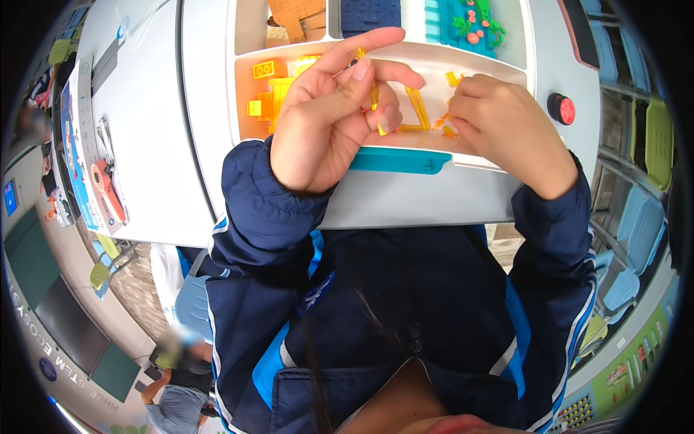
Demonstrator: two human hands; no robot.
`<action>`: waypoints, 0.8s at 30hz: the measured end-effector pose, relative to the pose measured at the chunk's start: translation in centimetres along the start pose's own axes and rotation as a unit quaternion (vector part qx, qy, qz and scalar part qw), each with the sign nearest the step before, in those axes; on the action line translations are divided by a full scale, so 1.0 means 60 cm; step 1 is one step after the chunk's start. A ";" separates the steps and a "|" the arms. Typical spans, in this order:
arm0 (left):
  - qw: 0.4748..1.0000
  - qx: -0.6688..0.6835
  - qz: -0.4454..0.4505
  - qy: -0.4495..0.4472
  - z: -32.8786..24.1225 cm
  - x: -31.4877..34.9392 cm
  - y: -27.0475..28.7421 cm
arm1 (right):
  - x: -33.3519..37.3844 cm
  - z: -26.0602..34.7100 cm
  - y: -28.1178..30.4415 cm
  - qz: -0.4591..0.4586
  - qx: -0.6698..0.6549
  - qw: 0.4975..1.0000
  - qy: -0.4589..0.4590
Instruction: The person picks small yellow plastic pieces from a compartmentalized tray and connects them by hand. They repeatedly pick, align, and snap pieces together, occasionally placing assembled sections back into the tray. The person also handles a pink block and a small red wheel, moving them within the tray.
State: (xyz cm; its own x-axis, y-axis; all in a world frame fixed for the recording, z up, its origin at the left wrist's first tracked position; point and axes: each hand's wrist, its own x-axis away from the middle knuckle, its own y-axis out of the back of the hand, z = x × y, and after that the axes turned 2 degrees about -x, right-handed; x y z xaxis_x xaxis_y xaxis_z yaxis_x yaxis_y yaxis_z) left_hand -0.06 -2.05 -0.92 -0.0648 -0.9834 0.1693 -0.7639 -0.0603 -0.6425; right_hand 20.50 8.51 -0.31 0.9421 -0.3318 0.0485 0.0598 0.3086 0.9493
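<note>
My left hand (332,108) is raised over the front compartment of a white sorting tray (470,56). Its thumb and fingers close around a thin yellow toy rod (374,94), with the index finger stretched out. Down in the same compartment, my right hand (495,119) has its fingers curled at small orange pieces (441,121); whether it grips one is hidden. Between the hands lie long yellow rods (418,108), and a small yellow piece (453,79) sits just beyond the right fingertips. Yellow building bricks (271,98) fill the compartment's left end, partly behind my left hand.
Rear compartments hold brown pieces (300,16), dark blue plates (370,16) and teal plates (441,25). A teal strip (397,161) lies along the tray's front. A round black-and-red object (561,108) stands at right; a coral-handled tool (107,189) lies far left. Other people are at lower left.
</note>
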 end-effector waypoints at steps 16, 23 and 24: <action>0.990 -0.102 0.064 0.069 -0.005 0.015 -0.015 | 0.006 0.071 0.003 -0.323 -0.600 0.725 -0.103; 0.988 -0.116 0.073 0.076 -0.003 0.014 -0.018 | 0.006 0.069 0.006 -0.272 -0.606 0.744 -0.076; 0.988 -0.114 0.073 0.078 -0.003 0.014 -0.019 | 0.004 0.071 0.007 -0.276 -0.605 0.742 -0.088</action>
State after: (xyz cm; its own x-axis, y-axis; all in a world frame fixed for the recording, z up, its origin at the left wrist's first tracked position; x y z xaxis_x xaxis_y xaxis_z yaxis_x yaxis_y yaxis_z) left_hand 0.63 -2.79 0.09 -0.2690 -0.9395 0.2120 -0.8629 0.1373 -0.4864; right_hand 19.36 4.75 1.41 0.6135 -0.7829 -0.1033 0.7725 0.6221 -0.1275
